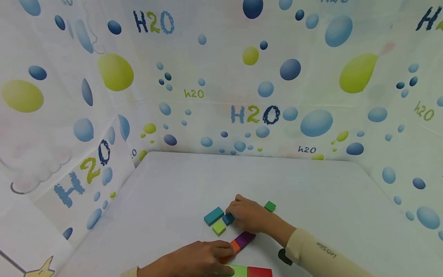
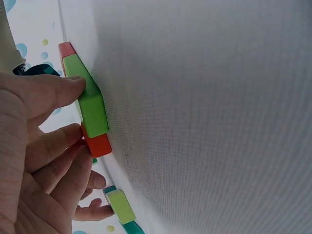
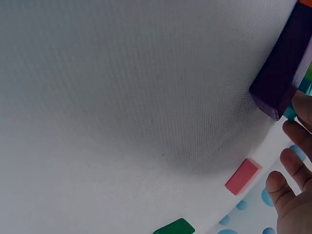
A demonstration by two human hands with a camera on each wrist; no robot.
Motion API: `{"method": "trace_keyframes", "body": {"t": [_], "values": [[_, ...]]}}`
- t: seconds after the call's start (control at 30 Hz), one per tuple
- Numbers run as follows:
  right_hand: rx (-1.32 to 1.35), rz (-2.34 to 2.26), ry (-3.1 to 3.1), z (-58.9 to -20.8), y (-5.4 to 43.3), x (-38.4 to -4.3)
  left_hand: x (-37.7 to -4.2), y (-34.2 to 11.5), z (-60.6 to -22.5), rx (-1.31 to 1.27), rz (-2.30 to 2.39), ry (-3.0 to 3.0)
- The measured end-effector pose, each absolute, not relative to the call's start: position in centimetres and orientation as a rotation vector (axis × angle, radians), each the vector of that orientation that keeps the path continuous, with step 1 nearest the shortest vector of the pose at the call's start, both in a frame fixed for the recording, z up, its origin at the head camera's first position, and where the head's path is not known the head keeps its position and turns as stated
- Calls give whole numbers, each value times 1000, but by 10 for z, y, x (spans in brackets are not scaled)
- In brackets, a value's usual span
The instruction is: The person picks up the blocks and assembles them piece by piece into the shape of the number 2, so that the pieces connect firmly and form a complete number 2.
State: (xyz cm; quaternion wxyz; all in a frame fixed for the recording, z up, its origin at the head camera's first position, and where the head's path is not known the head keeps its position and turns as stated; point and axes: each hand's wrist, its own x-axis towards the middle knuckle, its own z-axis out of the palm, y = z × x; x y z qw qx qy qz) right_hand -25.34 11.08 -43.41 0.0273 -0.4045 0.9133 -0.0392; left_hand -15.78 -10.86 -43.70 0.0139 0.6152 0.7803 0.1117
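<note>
My left hand lies low over the blocks. In the left wrist view its thumb rests on a light green block, while other fingers touch an orange block. A red block adjoins the green one, and a purple block continues from the orange one. Beyond them my right hand pinches a small dark blue block between thumb and finger. That block sits close to a teal block and a yellow-green block. The purple block partly hides the pinch in the right wrist view.
A small green block lies to the right of the right hand. A pink block shows in the right wrist view. The white table meets patterned sheets at its back and sides.
</note>
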Motion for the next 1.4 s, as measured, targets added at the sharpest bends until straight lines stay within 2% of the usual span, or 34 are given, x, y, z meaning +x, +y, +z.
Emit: {"method": "trace_keyframes", "body": {"t": [0.9, 1.4], "values": [[-1247, -144, 2827, -432, 111, -257, -162, -108, -433, 1911, 306, 2441], [-1243, -214, 2874, -443, 139, -254, -159, -108, -437, 1870, 299, 2451]]}}
